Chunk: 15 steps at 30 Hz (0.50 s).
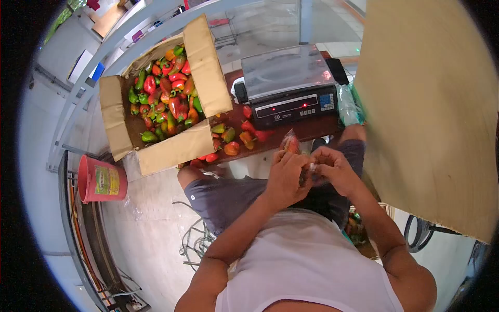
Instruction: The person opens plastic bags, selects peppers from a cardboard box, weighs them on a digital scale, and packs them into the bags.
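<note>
Above my lap, my left hand [287, 178] is closed around a small clear plastic bag [291, 142] with red pepper showing through it. My right hand [335, 167] pinches the gathered plastic at the bag's other end, close to the left fingers. Just beyond the hands, loose peppers [232, 148] in red, orange and green lie on a dark red bench [322, 126]. Behind them is a digital scale [288, 86] with a bare metal plate and lit red digits. An open cardboard box [200, 65] at the left holds many red and green peppers [171, 96].
A large cardboard sheet [426, 114] stands close on the right. Clear and green plastic bags [349, 104] lie beside the scale. On the floor to the left are a red bucket [104, 179] and tangled green strapping [195, 242]. More peppers [356, 229] sit low by my right side.
</note>
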Each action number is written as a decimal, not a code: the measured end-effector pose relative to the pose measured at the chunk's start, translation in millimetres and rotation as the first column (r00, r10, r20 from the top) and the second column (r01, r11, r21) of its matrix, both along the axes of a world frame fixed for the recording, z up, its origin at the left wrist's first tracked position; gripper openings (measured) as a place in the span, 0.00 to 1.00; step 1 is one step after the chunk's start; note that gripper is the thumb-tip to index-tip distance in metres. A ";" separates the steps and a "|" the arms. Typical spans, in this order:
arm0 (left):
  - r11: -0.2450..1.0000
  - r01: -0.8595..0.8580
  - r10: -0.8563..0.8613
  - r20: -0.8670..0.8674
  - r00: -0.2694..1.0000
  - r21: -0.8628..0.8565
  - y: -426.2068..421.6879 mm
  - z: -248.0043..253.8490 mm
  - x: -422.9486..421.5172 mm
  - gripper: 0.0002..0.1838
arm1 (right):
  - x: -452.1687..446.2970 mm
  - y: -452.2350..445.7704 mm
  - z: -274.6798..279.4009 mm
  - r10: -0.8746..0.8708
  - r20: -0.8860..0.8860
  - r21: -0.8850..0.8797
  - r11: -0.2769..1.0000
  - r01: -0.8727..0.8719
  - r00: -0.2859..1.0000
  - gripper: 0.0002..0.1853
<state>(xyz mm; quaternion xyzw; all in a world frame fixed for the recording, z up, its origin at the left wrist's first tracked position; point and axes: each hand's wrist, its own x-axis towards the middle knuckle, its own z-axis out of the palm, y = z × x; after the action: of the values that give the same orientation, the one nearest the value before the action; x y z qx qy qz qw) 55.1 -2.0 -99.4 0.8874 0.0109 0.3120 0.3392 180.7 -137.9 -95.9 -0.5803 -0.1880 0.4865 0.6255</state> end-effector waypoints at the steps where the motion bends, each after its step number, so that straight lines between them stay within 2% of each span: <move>1: 0.999 0.024 -0.024 -0.003 1.000 0.030 -1.8 4.5 -0.2 0.21 | -1.1 -2.5 -3.1 -0.029 0.128 0.037 0.999 0.024 0.991 0.09; 2: 0.997 0.046 -0.045 -0.008 0.999 0.060 -2.7 6.6 -0.3 0.22 | -2.0 -6.2 -2.5 -0.068 0.130 0.030 0.997 0.064 0.989 0.10; 4: 0.997 0.014 -0.013 0.003 1.000 -0.076 3.6 -2.1 6.0 0.24 | -3.4 -9.9 4.5 -0.141 0.139 0.021 0.990 0.139 0.980 0.13; 5: 0.990 -0.001 0.002 0.005 1.000 -0.144 5.2 -9.0 7.9 0.25 | -4.0 -11.1 3.2 -0.126 0.187 0.090 0.990 0.111 0.974 0.13; 7: 0.879 0.014 0.017 0.060 0.998 -0.476 3.2 -24.2 11.9 0.29 | -1.0 -11.4 3.2 -0.111 0.291 0.224 0.974 0.045 0.950 0.14; 10: 0.553 0.051 -0.044 0.032 0.999 -0.832 1.5 -29.6 14.8 0.36 | -4.2 -22.1 30.0 -0.079 0.341 0.274 0.961 -0.019 0.937 0.14; 11: 0.416 0.048 -0.091 0.011 0.996 -0.908 2.7 -30.3 15.1 0.39 | -1.4 -28.2 28.9 -0.115 0.290 0.333 0.943 0.013 0.950 0.15; 12: 0.102 0.098 -0.285 0.065 0.956 -0.990 3.4 -37.9 17.0 0.44 | 4.2 -38.5 27.0 -0.156 0.235 0.386 0.921 0.056 0.959 0.16; 14: 0.228 0.178 -0.510 0.039 0.860 -0.957 -20.1 -19.0 22.4 0.44 | 18.9 -64.0 11.3 -0.340 0.354 0.409 0.894 0.182 0.871 0.30; 15: 0.261 0.234 -0.619 0.024 0.785 -0.937 -37.1 -4.6 22.1 0.43 | 21.6 -84.9 0.1 -0.256 0.158 0.349 0.918 0.189 0.954 0.37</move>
<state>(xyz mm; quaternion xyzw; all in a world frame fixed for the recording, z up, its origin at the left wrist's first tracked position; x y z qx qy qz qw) 77.2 -39.1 -104.0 0.5613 -0.0069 -0.0156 0.8275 202.3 -222.9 -95.8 -0.5309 -0.2612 0.3129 0.7430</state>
